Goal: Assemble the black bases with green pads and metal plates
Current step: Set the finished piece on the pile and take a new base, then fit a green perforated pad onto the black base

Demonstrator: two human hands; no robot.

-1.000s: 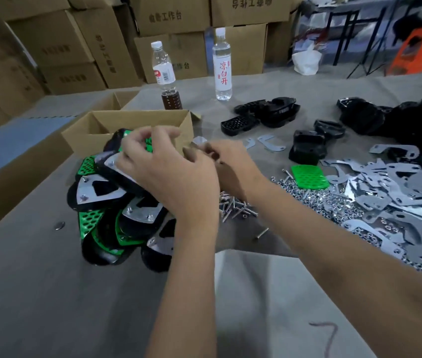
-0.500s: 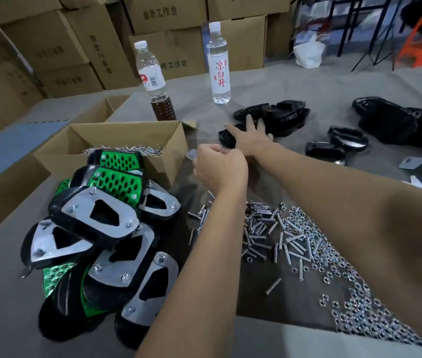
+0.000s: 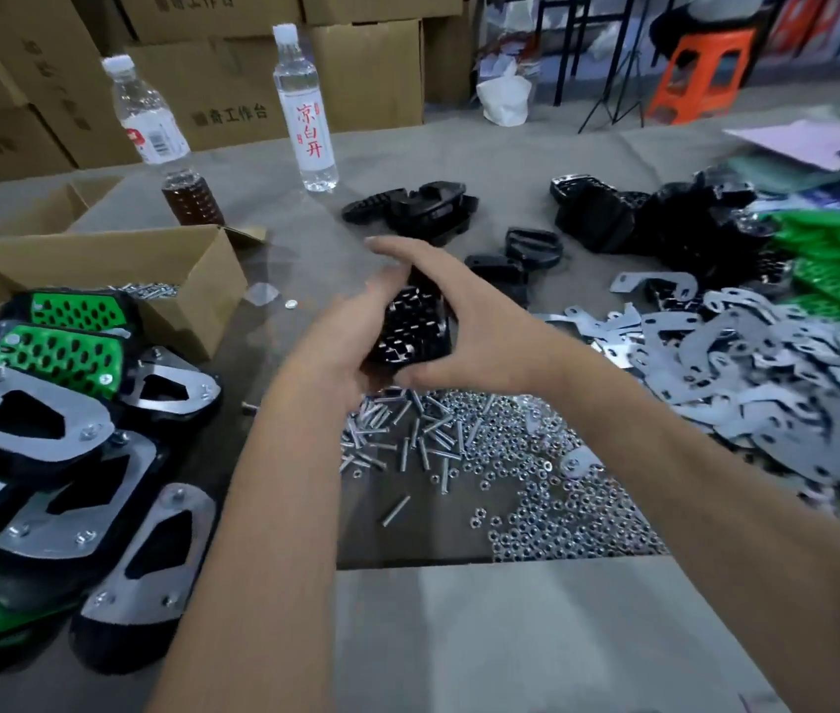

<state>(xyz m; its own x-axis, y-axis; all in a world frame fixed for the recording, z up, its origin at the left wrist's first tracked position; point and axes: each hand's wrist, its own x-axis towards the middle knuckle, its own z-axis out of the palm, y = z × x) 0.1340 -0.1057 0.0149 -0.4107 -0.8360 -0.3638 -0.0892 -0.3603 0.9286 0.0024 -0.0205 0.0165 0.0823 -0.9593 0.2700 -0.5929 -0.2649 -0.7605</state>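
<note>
A black base [image 3: 415, 326] with a grid of holes is held above the table's middle between both hands. My left hand [image 3: 340, 342] cups its left side from below and my right hand [image 3: 474, 321] grips its right side, fingers arched over the top. Finished assemblies [image 3: 47, 429] of black bases, green pads and metal plates lie heaped at the left. Loose metal plates [image 3: 747, 373] are piled at the right, green pads [image 3: 839, 259] behind them, and more black bases [image 3: 417, 208] at the back.
Screws [image 3: 407, 440] and nuts [image 3: 551, 496] are scattered right under my hands. An open cardboard box [image 3: 191, 280] stands at the left, two bottles [image 3: 304, 110] behind it. Stacked cartons [image 3: 232, 69] and an orange stool [image 3: 700, 74] stand beyond the table.
My right hand reached to the black bases at the back and came back with one. My left hand left the finished pile and now holds that base too.
</note>
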